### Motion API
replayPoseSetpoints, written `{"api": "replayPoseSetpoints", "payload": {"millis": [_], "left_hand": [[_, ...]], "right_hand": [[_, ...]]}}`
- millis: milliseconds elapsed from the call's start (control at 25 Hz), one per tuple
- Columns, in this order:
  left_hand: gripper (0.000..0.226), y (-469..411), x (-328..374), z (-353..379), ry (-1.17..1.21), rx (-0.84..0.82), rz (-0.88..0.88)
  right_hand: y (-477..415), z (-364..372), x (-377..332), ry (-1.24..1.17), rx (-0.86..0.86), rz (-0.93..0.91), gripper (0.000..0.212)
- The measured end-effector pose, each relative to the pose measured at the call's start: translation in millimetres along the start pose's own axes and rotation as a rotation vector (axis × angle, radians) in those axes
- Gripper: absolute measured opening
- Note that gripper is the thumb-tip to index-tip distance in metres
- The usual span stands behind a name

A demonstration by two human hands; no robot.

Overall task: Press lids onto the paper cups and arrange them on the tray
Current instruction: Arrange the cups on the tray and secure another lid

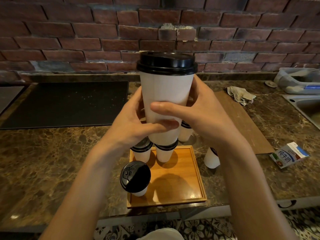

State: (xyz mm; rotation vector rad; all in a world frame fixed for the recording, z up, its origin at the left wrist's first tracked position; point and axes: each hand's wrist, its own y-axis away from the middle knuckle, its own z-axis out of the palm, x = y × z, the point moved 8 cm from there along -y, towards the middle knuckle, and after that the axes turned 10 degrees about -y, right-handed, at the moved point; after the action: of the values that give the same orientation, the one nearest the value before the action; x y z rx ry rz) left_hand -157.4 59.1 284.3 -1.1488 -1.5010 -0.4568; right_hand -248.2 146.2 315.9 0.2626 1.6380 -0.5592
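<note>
A tall white paper cup [166,90] with a black lid [167,63] on top is held up in front of me, well above the wooden tray [183,179]. My left hand [135,122] grips its lower part from the left, thumb across the front. My right hand [195,113] grips it from the right, thumb laid over the cup's front. Three lidded cups stand on the tray: one near the front left [136,177] and two at the back [142,151] [165,153]. Two more lidded cups [186,132] [211,158] stand on the counter, behind and right of the tray.
A dark mat [65,104] lies on the marble counter [52,161] at the left. A wooden board [242,122], a crumpled cloth [240,95] and a milk carton [289,155] lie to the right. A sink [308,108] is at the far right, a brick wall behind.
</note>
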Motion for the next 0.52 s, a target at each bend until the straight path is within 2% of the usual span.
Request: {"api": "replayPoseSetpoints", "payload": {"millis": [280,520], "left_hand": [[0.069,1.5,3.6,6.4,0.045,-0.125,0.019],[0.067,3.0,0.6,3.4,0.053,-0.034,0.028]], "right_hand": [[-0.2,4.7,8.1,-0.148,-0.152,0.083,0.068],[1.3,4.3,5.4,-0.066,-0.107,0.048,0.071]]}}
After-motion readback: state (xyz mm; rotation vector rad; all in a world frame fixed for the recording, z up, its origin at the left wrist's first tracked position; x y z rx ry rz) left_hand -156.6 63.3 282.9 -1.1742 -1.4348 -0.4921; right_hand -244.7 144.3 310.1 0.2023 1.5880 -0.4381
